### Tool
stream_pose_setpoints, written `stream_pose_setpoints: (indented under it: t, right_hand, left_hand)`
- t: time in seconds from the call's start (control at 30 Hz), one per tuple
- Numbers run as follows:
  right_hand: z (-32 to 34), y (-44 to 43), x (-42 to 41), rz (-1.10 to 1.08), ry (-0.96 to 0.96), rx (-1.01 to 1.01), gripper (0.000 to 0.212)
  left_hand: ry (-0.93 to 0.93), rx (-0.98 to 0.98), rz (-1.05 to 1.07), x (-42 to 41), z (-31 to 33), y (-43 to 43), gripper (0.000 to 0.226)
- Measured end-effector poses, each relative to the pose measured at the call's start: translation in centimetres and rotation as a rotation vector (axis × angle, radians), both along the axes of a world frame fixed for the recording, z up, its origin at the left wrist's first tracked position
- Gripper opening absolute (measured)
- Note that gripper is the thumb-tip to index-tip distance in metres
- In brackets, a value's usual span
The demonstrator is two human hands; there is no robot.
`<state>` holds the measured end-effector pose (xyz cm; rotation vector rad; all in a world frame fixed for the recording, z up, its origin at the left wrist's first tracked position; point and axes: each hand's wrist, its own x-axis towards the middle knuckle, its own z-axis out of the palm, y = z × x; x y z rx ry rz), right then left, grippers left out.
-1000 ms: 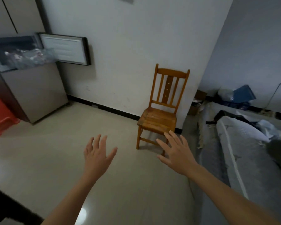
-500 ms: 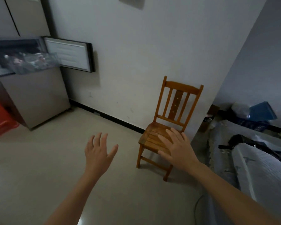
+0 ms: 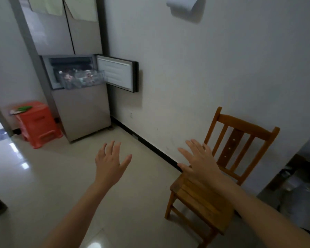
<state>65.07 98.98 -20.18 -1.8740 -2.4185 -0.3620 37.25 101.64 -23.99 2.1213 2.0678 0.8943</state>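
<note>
Well, I have both hands out ahead of me and neither is holding anything; my left hand (image 3: 109, 163) floats over the glossy floor (image 3: 61, 176) at about 6 o'clock in the view, fingers spread and slack; my right hand (image 3: 200, 163), at 4 o'clock, is just as flat and loose, hanging over the front left corner of the wooden chair (image 3: 195, 197), and I cannot tell whether it brushes the seat. The chair stands upright at 4 to 5 o'clock, its back close to the wall (image 3: 204, 77); the fridge (image 3: 82, 108) sits at 10 o'clock, well apart from it, with a small door (image 3: 117, 75) swung out along the wall and a clear drawer (image 3: 81, 78) pulled forward, full of things too blurred to name; a red stool (image 3: 38, 122) is just beside the fridge at 9 o'clock. My worry is the right forearm: if I steer on towards 11 o'clock without lifting it, I judge it could catch the chair and drag or tip it; the open door juts into that same path, so a careless reach might knock it; the shiny tiles look slippery too.
</note>
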Motion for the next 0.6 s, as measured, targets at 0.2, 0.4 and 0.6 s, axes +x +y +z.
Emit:
stream_pose_setpoints:
  t: [0.2,0.4,0.6]
  right_hand:
    - [-0.6,8.5,1.2,0.172,0.000,0.054,0.073]
    - [-2.3,15.9,-1.4,0.325,0.078,0.052,0.066]
    - [-2.9,24.3,-7.0,0.454,0.107,0.109,0.056]
  left_hand:
    - [-0.016,-0.019,0.137,0.2,1.1,3.8,0.067]
    - [-0.023,-0.033,0.300,-3.3,0.4,6.7,0.095]
    - [-0.076,-0.043,0.441,-8.3,-0.7,12.5,0.064]
